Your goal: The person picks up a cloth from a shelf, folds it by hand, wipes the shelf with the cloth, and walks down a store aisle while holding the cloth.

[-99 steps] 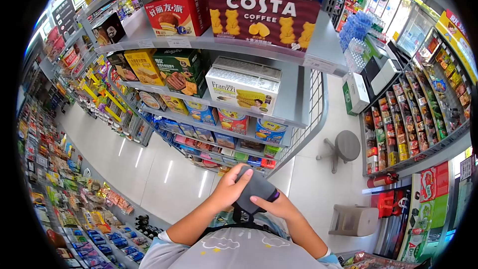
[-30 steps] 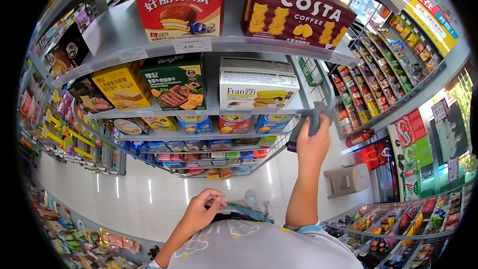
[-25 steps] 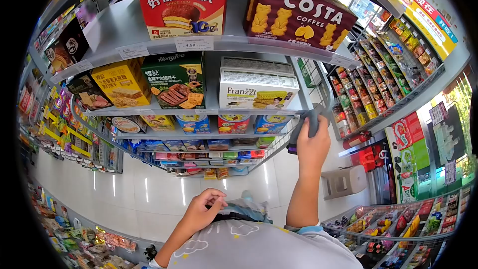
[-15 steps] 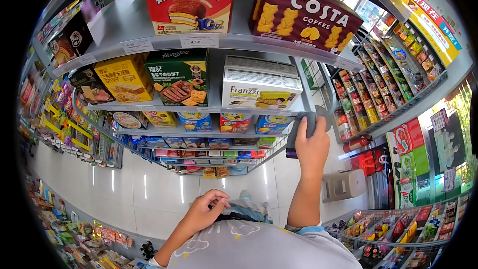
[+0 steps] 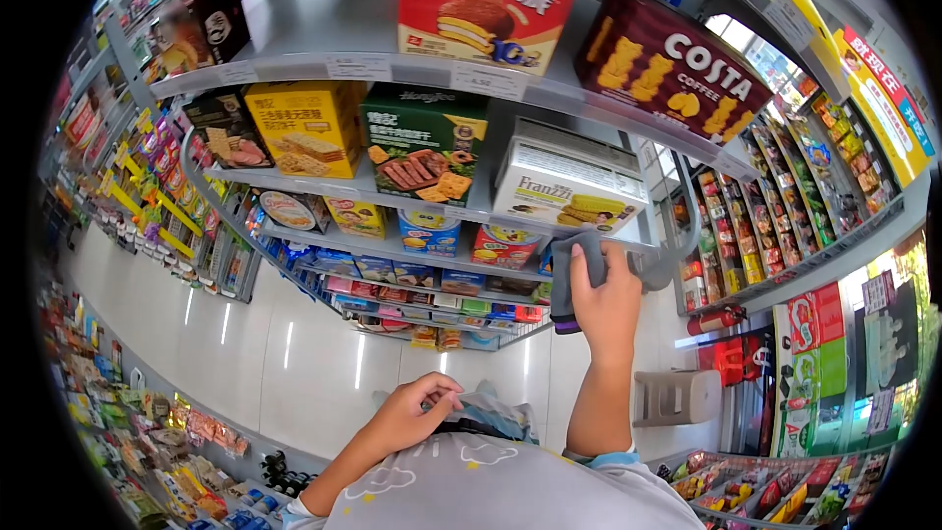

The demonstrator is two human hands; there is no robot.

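Note:
A dark grey cloth (image 5: 566,280) with a purple edge is held in my right hand (image 5: 606,299), against the front edge of the shelf (image 5: 324,184) just below the white Franzzi box (image 5: 569,182). Left of that box stand a green biscuit box (image 5: 422,147) and a yellow box (image 5: 306,130). On the shelf above are a red pie box (image 5: 486,10) and a dark red COSTA box (image 5: 677,64). My left hand (image 5: 412,412) is near my waist, its fingers curled together; whether anything is inside them is hidden.
Smaller snack boxes fill the lower shelves. To the right are a rack of packets (image 5: 785,206), a beige stool (image 5: 677,397) and a red fire extinguisher (image 5: 716,321). Packaged snacks (image 5: 182,471) line the lower left, beside the tiled floor (image 5: 304,363).
My right hand has gone from holding the folded cloth with my left at my waist to the shelf edge, then slid left along it. The view has turned, shifting the boxes right.

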